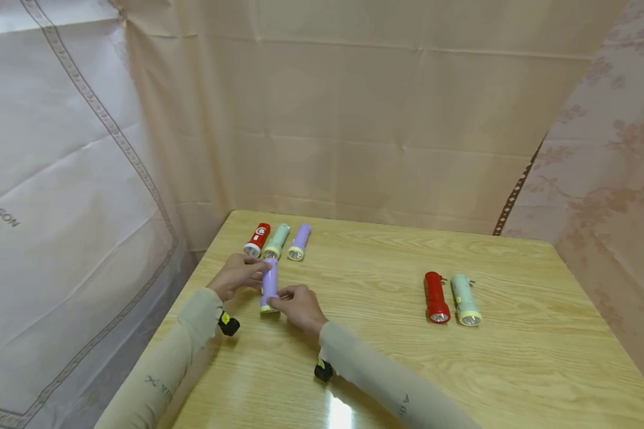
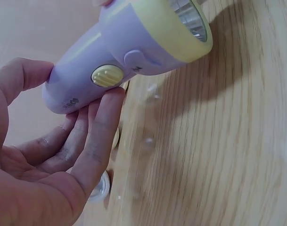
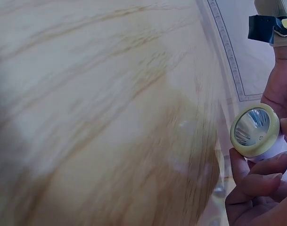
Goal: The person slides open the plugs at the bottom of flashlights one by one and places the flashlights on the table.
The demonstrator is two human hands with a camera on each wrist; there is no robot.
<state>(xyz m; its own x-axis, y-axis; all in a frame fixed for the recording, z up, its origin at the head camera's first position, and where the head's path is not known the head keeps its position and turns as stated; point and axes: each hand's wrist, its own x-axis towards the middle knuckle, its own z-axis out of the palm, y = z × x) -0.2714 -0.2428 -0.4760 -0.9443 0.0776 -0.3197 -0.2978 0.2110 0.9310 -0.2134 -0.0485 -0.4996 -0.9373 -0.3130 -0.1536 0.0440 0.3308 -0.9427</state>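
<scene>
Hands share one purple torch [image 1: 269, 285] just before the row of three torches [image 1: 276, 241] on the bench [image 1: 386, 357]: left hand [image 1: 238, 275] pinching its tail, right hand [image 1: 299, 307] gripping its lens end, apparently to steady it.

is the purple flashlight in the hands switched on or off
Off, it seems: the held purple flashlight shows a dull lens with no glow in the right wrist view; both hands grip it.

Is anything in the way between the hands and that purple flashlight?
Nothing visible. Both hands already hold the purple flashlight: the left hand at its back end, the right hand near its yellow head. The other flashlights lie apart from it.
</scene>
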